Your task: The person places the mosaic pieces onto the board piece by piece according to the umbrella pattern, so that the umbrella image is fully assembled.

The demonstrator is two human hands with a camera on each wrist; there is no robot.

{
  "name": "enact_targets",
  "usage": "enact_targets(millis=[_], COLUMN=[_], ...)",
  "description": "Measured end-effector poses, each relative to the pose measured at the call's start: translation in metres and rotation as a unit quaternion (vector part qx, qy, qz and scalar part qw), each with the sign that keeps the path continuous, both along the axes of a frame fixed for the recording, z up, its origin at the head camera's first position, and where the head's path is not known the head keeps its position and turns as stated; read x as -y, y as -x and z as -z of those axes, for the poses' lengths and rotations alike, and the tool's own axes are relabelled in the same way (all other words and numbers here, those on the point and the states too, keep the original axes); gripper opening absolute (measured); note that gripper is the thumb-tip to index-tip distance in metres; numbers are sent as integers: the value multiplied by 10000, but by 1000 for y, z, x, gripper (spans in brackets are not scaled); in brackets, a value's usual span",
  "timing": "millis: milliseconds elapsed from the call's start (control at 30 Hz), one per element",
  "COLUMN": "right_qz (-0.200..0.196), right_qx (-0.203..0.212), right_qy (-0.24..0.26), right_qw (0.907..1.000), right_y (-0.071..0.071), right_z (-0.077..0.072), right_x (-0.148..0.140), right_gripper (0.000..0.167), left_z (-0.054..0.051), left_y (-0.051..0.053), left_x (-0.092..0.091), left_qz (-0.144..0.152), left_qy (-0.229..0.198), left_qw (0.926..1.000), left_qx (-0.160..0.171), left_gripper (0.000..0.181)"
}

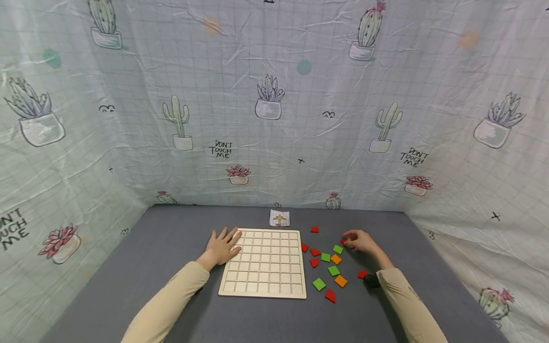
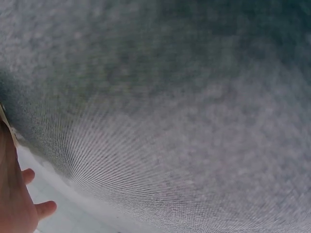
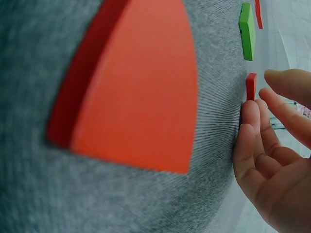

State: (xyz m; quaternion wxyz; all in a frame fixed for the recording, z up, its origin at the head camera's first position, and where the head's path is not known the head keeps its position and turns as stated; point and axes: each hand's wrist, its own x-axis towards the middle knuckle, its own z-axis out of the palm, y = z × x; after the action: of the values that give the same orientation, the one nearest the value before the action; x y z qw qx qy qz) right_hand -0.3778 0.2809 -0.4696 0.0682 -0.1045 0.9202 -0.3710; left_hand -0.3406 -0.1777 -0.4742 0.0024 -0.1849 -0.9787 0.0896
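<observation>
My left hand [image 1: 220,247] lies with fingers spread on the upper left edge of a pale wooden grid board [image 1: 266,270]; only part of it enters the left wrist view. To the board's right, my right hand [image 1: 361,241] reaches over the table, fingers partly bent. At its fingertips is a small red piece [image 3: 251,86], with the thumb held apart from it. Whether the fingertips touch this piece is hard to tell. Beside it lies a green square [image 1: 338,249]. Another red wedge-shaped piece [image 3: 141,92] sits close under the right wrist camera.
Several loose red, green and orange pieces are scattered right of the board, among them an orange square [image 1: 340,281] and a red wedge [image 1: 330,295]. A small printed card [image 1: 279,218] lies behind the board. A cactus-print curtain [image 1: 274,157] surrounds the grey table [image 1: 171,228].
</observation>
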Motion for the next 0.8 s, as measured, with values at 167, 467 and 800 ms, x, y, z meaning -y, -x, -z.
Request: enact_targets(millis=[167,467,800], right_qz=[-153,-200,-61], right_qx=[-96,-305,-444], right_qy=[-123,-268,-460], right_qw=[9998,9990,9979], right_y=[1,0,0], right_z=[3,3,4], right_x=[-2,-2,0], right_gripper=[29,22,21], left_z=[1,1,2], left_y=[0,-1,-2], left_x=[0,-1,-1], left_qz=[-3,19,-18], left_qy=[3,14,-29], left_qw=[10000,10000,9999], left_qx=[-33,-90,-97], left_gripper=[56,55,55])
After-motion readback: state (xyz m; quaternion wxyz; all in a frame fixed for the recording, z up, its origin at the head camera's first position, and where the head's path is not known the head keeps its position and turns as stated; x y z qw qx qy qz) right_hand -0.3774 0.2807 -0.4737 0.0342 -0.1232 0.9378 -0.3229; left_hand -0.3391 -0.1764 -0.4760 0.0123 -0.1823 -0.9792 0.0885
